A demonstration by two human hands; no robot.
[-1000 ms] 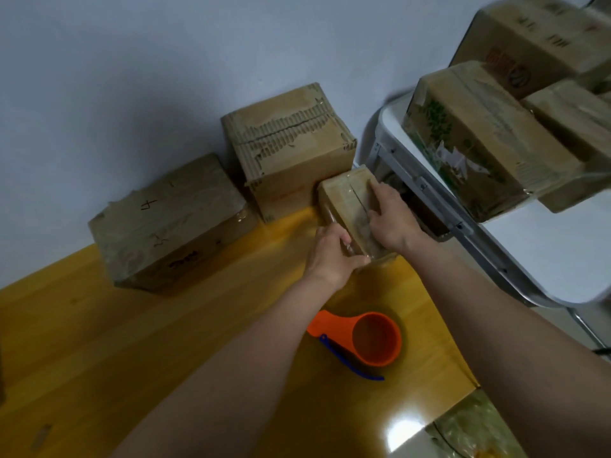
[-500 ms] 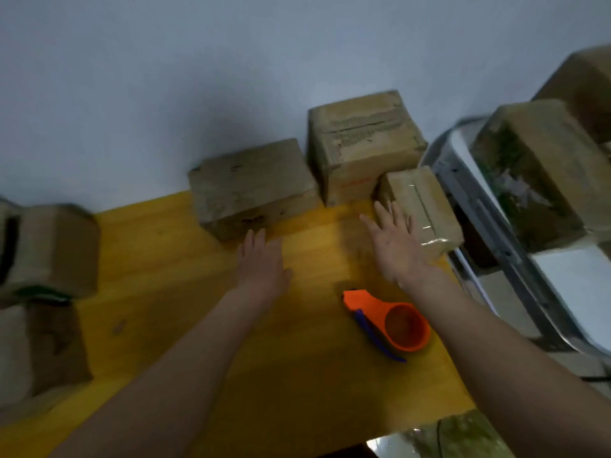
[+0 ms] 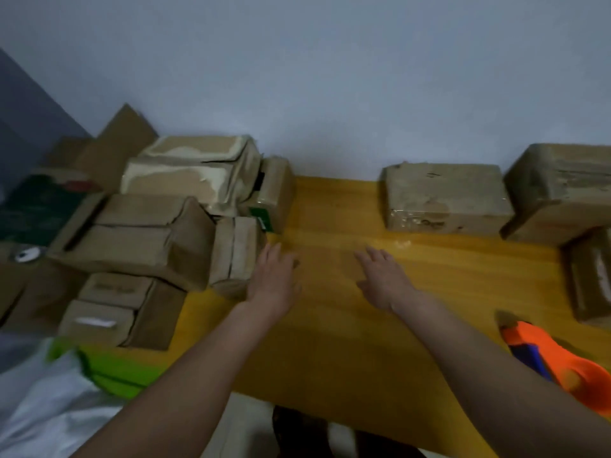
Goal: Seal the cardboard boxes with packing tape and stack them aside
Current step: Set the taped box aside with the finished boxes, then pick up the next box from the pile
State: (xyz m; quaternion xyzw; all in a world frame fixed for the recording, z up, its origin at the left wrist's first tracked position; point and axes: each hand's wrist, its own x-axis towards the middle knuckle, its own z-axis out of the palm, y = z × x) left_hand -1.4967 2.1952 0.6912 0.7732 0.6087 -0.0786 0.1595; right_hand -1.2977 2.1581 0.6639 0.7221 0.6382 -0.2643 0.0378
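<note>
1. My left hand (image 3: 272, 280) reaches over the yellow table (image 3: 334, 338), fingers straight, holding nothing, just beside a small upright box (image 3: 235, 256) at the table's left edge.
2. My right hand (image 3: 385, 279) is flat and spread over bare tabletop, well apart from the left.
3. I see a heap of boxes (image 3: 158, 226) piled left of the table.
4. A taped box (image 3: 444, 198) sits against the wall (image 3: 330, 77), with a bigger box (image 3: 562, 190) to its right.
5. The orange tape dispenser (image 3: 562, 361) lies at the right, near my right forearm.
</note>
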